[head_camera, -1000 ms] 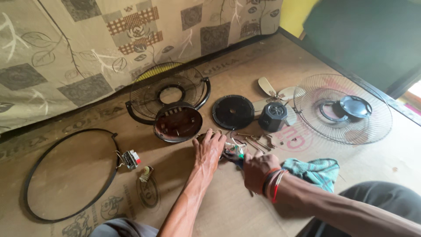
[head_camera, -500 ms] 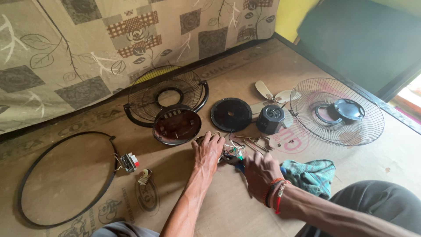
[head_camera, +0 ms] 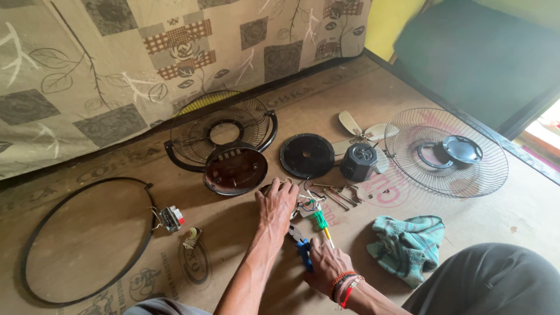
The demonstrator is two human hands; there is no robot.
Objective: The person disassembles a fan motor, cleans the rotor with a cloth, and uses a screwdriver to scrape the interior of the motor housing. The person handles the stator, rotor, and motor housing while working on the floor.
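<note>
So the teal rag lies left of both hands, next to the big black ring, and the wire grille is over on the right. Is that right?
Not quite. The head view shows the teal rag to the right of both hands, below the wire grille, with the right hand nearest it. The black ring lies far left, beyond the left hand. The grille is on the right, as you said.

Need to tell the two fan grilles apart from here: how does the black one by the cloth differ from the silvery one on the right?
The black grille leans against the patterned cloth; the silver grille lies flat on the floor. The black one has an open hole at its centre; the silver one carries a dark round cap. Black has a thick rim, silver a thin one. Both are round wire guards.
</note>
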